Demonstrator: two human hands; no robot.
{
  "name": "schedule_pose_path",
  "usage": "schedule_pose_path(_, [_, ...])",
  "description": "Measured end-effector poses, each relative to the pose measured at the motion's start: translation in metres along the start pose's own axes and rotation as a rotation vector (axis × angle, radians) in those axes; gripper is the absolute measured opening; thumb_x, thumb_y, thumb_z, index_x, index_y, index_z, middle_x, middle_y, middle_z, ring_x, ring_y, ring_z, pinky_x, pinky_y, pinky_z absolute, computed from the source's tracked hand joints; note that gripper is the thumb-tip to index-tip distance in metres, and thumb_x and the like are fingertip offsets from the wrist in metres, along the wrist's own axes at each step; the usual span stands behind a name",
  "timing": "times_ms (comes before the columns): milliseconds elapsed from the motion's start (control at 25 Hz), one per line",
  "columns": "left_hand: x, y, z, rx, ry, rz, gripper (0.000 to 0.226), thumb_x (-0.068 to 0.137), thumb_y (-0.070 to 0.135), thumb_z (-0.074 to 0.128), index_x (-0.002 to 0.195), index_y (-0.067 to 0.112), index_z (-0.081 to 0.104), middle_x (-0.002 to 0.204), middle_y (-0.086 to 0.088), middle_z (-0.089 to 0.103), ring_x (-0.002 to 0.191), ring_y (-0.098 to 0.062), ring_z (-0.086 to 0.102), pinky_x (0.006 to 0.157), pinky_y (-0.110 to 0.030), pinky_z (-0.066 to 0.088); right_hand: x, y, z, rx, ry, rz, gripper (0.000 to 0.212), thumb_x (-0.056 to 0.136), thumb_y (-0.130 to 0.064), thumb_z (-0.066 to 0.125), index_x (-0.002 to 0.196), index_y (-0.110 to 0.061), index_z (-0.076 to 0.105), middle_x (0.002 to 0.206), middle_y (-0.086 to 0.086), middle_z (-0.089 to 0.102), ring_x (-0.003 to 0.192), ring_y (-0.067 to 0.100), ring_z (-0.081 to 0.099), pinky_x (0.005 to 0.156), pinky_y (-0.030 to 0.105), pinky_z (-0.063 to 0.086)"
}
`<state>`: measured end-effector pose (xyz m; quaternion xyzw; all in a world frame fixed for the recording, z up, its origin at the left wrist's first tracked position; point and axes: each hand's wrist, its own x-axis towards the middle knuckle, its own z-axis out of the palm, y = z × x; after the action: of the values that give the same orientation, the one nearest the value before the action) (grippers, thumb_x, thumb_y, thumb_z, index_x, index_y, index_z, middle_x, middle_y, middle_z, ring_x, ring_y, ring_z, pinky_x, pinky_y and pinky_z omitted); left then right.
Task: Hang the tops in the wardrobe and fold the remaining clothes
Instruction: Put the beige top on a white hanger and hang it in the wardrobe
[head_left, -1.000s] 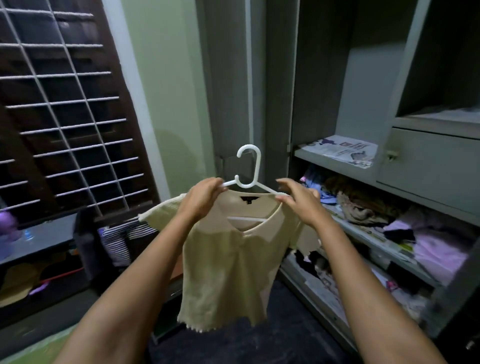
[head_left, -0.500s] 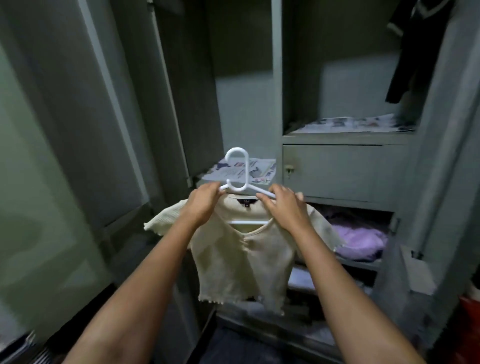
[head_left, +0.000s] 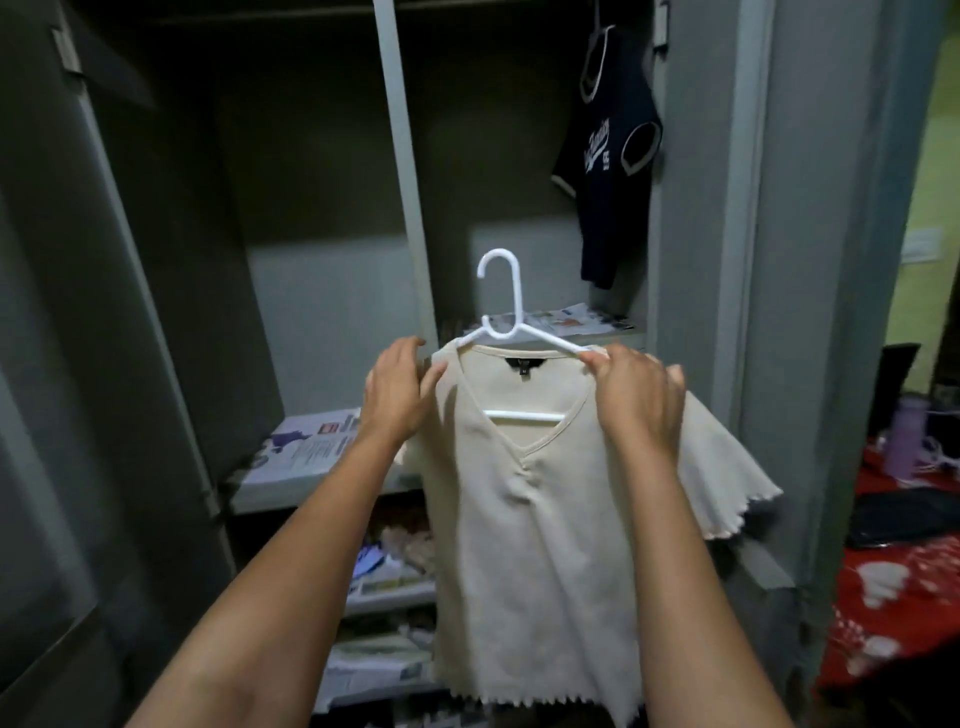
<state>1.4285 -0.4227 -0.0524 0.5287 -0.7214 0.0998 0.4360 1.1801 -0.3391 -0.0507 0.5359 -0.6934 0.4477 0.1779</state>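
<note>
A cream short-sleeved top (head_left: 535, 530) hangs on a white plastic hanger (head_left: 511, 322) that I hold up in front of the open grey wardrobe (head_left: 400, 156). My right hand (head_left: 636, 395) pinches the hanger's right arm and the top's shoulder. My left hand (head_left: 397, 392) is at the top's left shoulder, fingers curled against the fabric. The hanger's hook stands upright and free, below the wardrobe's upper compartment. A dark navy top (head_left: 613, 156) hangs inside the wardrobe at the upper right.
Newspaper-lined shelves (head_left: 306, 452) sit left of the top, with crumpled clothes (head_left: 400, 545) on lower shelves. The wardrobe door (head_left: 78, 364) stands open at left. A red-covered surface (head_left: 909, 597) with a lilac bottle (head_left: 904, 436) and dark cloth lies at right.
My view has swung right and upward from the lower shelves to the hanging compartment. Both hands have raised the top on its hanger; the navy top is now fully in sight.
</note>
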Motion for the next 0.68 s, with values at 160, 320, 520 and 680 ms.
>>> schedule_pose_path(160, [0.045,0.017,0.003,-0.076,0.078,0.054,0.048,0.098,0.042,0.044,0.134,0.011,0.045,0.136,-0.007,0.049,0.127,-0.023,0.042,0.105,-0.038,0.032,0.052,-0.013,-0.044,-0.132,0.260,0.138,0.035,0.100,-0.039,0.040,0.098,-0.013,0.064,0.097,0.012,0.069,0.092,0.029,0.058,0.081,0.037,0.028])
schedule_pose_path(320, [0.105,0.035,0.010,-0.139,0.111,0.107,0.054,0.096,0.043,0.047,0.141,0.016,0.037,0.146,-0.004,0.040,0.139,-0.021,0.031,0.114,-0.040,0.023,0.114,-0.037,-0.047,-0.131,0.438,0.181,0.036,0.100,-0.037,0.042,0.098,-0.009,0.065,0.093,0.014,0.069,0.088,0.030,0.059,0.083,0.038,0.030])
schedule_pose_path(520, [0.195,0.026,0.025,-0.010,0.189,0.238,0.068,0.096,0.045,0.044,0.151,0.015,0.018,0.158,0.000,0.018,0.148,-0.017,0.007,0.120,-0.037,0.002,0.238,-0.062,-0.030,-0.076,0.517,0.226,0.028,0.100,-0.031,0.045,0.103,-0.012,0.066,0.099,0.015,0.070,0.097,0.029,0.061,0.092,0.037,0.030])
schedule_pose_path(680, [0.283,0.019,0.030,0.175,0.327,0.307,0.073,0.097,0.042,0.044,0.153,0.013,0.008,0.161,0.000,0.004,0.148,-0.017,-0.004,0.119,-0.036,-0.003,0.353,-0.086,-0.015,-0.125,0.524,0.172,0.018,0.098,-0.020,0.050,0.099,-0.012,0.066,0.099,0.014,0.069,0.096,0.028,0.062,0.092,0.035,0.031])
